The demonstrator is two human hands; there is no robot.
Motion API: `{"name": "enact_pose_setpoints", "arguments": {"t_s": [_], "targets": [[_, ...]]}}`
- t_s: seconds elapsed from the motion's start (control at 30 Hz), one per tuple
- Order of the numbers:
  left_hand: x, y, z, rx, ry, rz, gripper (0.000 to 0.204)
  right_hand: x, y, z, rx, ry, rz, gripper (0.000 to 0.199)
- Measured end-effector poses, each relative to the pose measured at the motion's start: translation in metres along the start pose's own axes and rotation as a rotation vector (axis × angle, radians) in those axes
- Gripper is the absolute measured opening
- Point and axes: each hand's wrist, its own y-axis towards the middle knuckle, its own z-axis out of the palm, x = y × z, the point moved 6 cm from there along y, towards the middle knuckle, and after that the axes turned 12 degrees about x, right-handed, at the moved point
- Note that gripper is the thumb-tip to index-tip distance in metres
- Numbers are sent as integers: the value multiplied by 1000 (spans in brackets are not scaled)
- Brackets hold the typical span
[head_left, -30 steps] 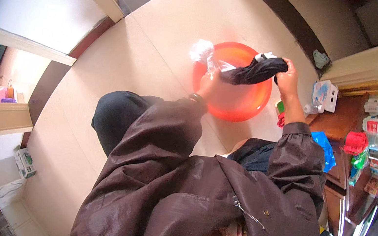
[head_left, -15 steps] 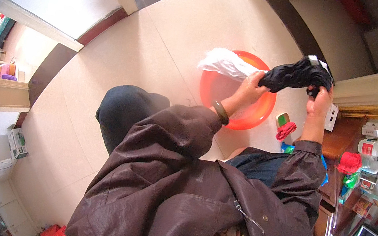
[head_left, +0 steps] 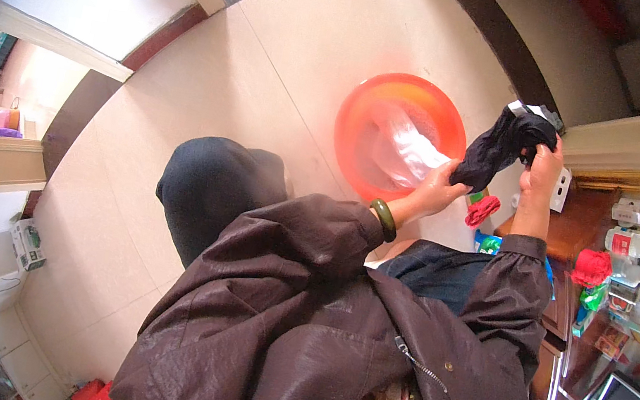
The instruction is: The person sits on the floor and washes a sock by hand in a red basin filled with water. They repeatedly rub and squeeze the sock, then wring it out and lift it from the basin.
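We see a box [head_left: 26,243] on the floor [head_left: 275,59] far to the left. In the middle sits an orange tub [head_left: 365,123] with a white bag [head_left: 407,151] in it. Our left hand [head_left: 440,192], with a green bangle [head_left: 384,219] on its wrist, pinches the low end of a black cloth [head_left: 495,148]. Our right hand [head_left: 543,164] is closed tight around the top end. The cloth hangs just right of the tub, above a red thing [head_left: 482,210].

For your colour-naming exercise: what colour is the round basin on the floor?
Orange: the basin shows best in the head view, beside the left hand.
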Motion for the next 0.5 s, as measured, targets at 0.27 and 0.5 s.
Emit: {"name": "enact_pose_setpoints", "arguments": {"t_s": [0.27,0.5], "targets": [[35,-24,-3,28,290,-241,30,-14,-10,24,129,-197,94,49],[70,-28,-17,56,556,-261,30,-12,-21,50,290,-371,145,49]]}}
